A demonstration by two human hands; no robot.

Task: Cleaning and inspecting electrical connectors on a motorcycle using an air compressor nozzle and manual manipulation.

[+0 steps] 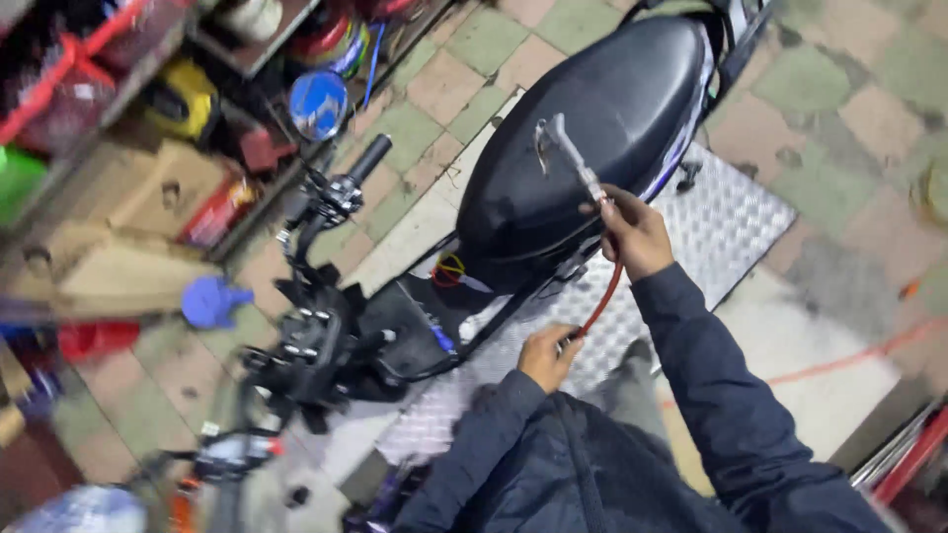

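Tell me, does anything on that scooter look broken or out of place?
Yes. The scooter has its front covers off, so frame and wires near the handlebar lie bare. The black seat looks whole.

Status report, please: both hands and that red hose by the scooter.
Right hand grips metal nozzle over scooter seat. Left hand holds red hose lower down. Nothing blocking.

So there's a red air hose [604, 296] with a metal nozzle [571, 150] on the end, nozzle tilted up over the scooter's black seat [602, 109]. The hose curves down from the nozzle's grip, thin and a bit slack.
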